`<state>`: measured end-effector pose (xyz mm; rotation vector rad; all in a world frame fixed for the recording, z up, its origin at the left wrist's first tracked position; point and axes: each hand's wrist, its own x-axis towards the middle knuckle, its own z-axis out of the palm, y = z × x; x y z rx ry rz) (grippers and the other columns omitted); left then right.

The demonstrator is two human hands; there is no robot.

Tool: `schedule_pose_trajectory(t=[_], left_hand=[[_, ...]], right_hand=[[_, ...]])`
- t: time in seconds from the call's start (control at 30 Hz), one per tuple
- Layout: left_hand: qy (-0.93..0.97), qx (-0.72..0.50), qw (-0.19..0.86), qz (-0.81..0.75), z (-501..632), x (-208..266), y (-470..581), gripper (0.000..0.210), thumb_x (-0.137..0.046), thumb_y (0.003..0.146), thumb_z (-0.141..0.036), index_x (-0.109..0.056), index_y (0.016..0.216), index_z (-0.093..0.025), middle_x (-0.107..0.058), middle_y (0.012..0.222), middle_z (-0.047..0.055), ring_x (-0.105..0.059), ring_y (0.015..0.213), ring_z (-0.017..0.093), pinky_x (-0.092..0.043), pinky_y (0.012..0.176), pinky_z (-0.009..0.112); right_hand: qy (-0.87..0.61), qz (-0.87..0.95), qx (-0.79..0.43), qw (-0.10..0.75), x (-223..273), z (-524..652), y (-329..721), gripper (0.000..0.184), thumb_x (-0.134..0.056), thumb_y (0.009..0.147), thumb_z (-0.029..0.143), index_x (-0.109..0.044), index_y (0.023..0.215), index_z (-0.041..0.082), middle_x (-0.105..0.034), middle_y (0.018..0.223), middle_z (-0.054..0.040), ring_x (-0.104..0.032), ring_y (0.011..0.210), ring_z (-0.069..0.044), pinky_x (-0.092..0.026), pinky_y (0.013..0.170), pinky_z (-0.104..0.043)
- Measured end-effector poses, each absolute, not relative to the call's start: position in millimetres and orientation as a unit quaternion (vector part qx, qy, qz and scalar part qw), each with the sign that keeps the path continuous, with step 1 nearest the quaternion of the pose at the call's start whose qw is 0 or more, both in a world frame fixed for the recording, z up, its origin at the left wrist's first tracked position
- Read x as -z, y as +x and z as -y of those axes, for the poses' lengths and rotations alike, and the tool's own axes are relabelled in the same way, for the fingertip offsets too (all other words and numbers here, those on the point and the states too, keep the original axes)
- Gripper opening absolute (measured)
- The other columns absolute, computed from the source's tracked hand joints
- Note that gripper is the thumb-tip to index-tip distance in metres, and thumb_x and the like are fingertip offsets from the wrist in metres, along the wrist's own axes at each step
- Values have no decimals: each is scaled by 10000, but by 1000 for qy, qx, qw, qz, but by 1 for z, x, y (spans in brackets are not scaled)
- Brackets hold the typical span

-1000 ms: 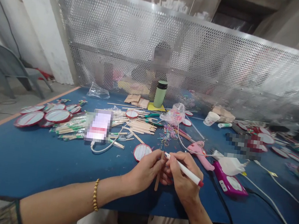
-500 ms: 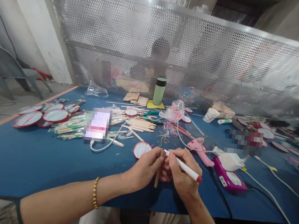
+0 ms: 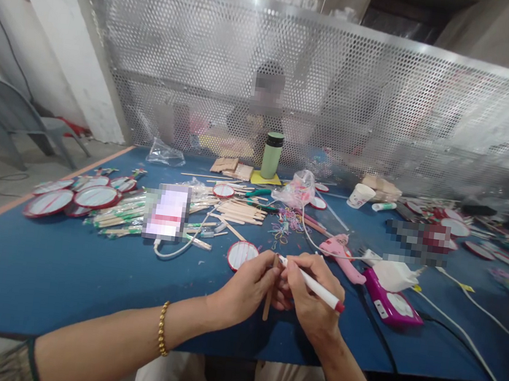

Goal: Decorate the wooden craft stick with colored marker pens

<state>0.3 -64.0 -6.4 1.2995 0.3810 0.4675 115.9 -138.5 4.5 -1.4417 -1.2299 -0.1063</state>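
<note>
Holding a wooden stick [image 3: 268,297] upright between thumb and fingers, the left hand [image 3: 245,289] is closed on it just above the near part of the blue worktop [image 3: 62,278], with the stick's lower end hanging below the fingers. The right hand [image 3: 310,299] sits right beside it, closed around a white marker with a red end [image 3: 312,283], and the marker's tip rests against the top of the stick where the two hands meet. A gold bead bracelet [image 3: 162,328] circles the left wrist. Just beyond the left hand lies a round white disc with a red rim [image 3: 241,254], and further left a row of similar red-rimmed discs [image 3: 77,195] sits next to a heap of green and pale sticks [image 3: 121,217]. A loose pile of plain wooden sticks [image 3: 237,211] lies in the middle of the worktop, with coloured rubber bands [image 3: 285,225] and a clear plastic bag [image 3: 300,190] close to it. To the right of the hands are a pink glue gun [image 3: 342,255], a magenta box [image 3: 391,305] and a white cable [image 3: 463,340] running off toward the near edge. A green bottle [image 3: 272,155] stands at the far side in front of a perforated metal screen [image 3: 340,96], behind which another person sits, seen only dimly.
</note>
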Motion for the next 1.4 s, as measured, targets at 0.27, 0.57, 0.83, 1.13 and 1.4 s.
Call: schedule_pose_trajectory(t=[0.27,0.57,0.83,1.13,1.4], left_hand=[[594,-216,755,-173,63,8,1,428,-605,843,-615,-440,865,-221,-598,682,-46,-637,548,137,-577,631,326],[594,-216,754,-177,63,9,1,437,-608,832,-621,-438,866,-220,-595,680,-42,-648,564,147,-573,627,324],[591,-215,755,-186,64,7,2,447,-626,818,-621,-448,864,-213,-602,694,-42,-655,576,140,-579,626,314],[591,-217,754,-185,63,8,1,452,-632,813,-624,-451,854,-212,-604,697,-43,-658,569,133,-579,612,297],[587,-220,756,-190,64,9,3,495,-639,784,-658,-453,856,-206,-603,684,-53,-655,570,118,-577,599,275]], right_hand=[[-619,527,35,581,-4,138,116,171,-605,874,287,-695,743,222,-682,597,15,-609,460,-121,-498,447,-212],[-626,530,55,569,-4,138,116,214,-594,885,323,-697,725,226,-684,589,6,-621,480,-131,-508,465,-216],[-622,532,59,572,-5,137,116,176,-608,874,275,-692,728,224,-686,589,19,-625,474,-121,-496,456,-198],[-620,539,60,567,-5,138,116,166,-606,874,258,-696,740,221,-696,602,13,-625,473,-123,-498,460,-201],[-604,555,79,566,-4,138,116,158,-601,887,233,-682,754,207,-681,600,24,-619,470,-106,-493,467,-182]])
